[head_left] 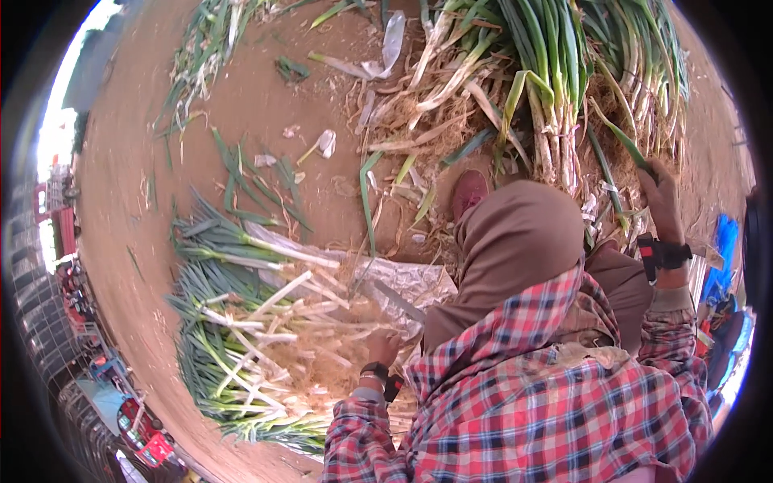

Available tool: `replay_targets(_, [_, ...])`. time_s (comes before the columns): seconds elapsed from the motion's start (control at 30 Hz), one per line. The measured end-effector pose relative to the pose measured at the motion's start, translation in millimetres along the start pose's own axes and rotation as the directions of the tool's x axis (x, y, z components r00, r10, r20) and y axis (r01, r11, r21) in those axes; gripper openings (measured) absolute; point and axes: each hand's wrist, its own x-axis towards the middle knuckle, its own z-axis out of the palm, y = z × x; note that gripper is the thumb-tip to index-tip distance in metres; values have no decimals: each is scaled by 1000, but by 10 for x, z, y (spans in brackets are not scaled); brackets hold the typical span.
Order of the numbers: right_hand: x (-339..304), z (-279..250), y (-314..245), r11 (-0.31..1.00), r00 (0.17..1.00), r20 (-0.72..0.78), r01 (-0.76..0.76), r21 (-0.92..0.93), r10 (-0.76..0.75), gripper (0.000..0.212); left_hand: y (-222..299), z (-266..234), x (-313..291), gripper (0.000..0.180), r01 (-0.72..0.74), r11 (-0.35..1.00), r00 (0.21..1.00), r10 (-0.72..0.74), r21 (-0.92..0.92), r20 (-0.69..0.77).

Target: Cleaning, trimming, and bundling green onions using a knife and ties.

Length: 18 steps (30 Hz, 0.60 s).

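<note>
A green leaf (622, 140) at 2 o'clock, its end pinched by the right hand (662, 200), runs lengthwise toward 11. At 6, the left hand (384, 347) is beside piled leeks (251, 336), tops toward 9; its grip I cannot tell. Pale sheet (419, 278), brown earth (129, 185); blue material (719, 262) at 3.

Your view looks from your head, through the left lens of a side-by-side pair, steeply down and forward; your plaid shirt (555, 410) sits nearest at the lower edge, your left hand (384, 347) and right hand (663, 200) lie close beyond it, and the brown ground (262, 92) curves away toward the fisheye rim
</note>
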Motion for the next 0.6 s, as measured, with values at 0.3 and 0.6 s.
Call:
replay_targets(0.3, [-180, 166, 15, 999, 999, 28, -31, -35, 32, 9, -209, 650, -400, 33, -117, 981, 988, 131, -157, 80])
replay_targets(0.6, [-437, 48, -126, 961, 973, -88, 195, -195, -215, 28, -748, 688, 787, 38, -219, 913, 967, 249, 343, -44])
